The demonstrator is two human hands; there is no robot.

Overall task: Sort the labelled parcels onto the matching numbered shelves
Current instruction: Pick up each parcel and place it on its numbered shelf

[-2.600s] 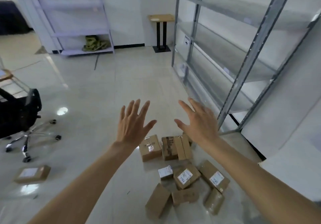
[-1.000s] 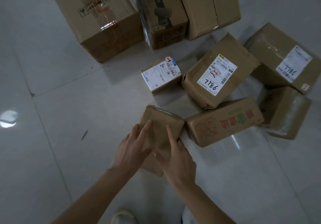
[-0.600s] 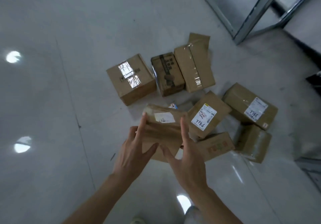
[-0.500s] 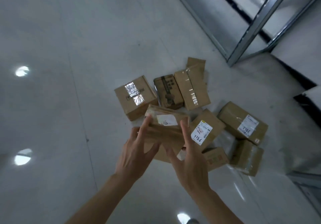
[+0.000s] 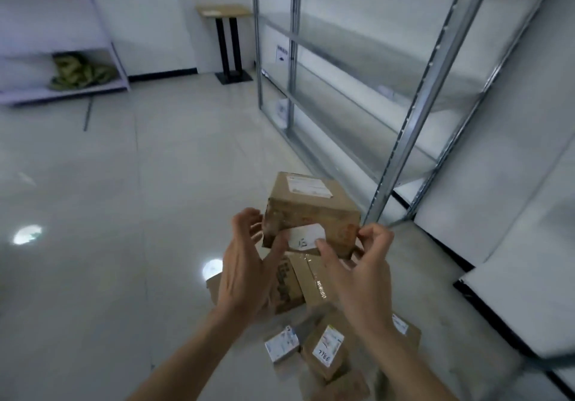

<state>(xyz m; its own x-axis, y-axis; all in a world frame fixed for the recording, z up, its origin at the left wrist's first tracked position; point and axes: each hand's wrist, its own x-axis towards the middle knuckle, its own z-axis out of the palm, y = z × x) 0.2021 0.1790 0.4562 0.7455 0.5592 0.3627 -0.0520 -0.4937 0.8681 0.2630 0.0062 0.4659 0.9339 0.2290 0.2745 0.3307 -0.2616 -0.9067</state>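
Note:
I hold a brown cardboard parcel [image 5: 308,211] up in front of me, well above the floor. A white label with handwritten digits faces me on its near side, and a printed label sits on its top. My left hand [image 5: 245,264] grips its left side with curled fingers. My right hand [image 5: 357,273] pinches its lower right corner, thumb by the handwritten label. Below my hands, several more labelled parcels [image 5: 323,351] lie on the floor. A metal shelving unit [image 5: 413,114] stands to the right.
A second shelf rack [image 5: 62,58] with a green bundle on its lowest level stands at the far left wall. A small wooden-topped stand [image 5: 227,36] is against the back wall. Pale tiled floor [image 5: 124,198] spreads to the left.
I have raised the parcel from the pile and turned it so the handwritten label faces me. My view has lifted from the floor toward the shelves.

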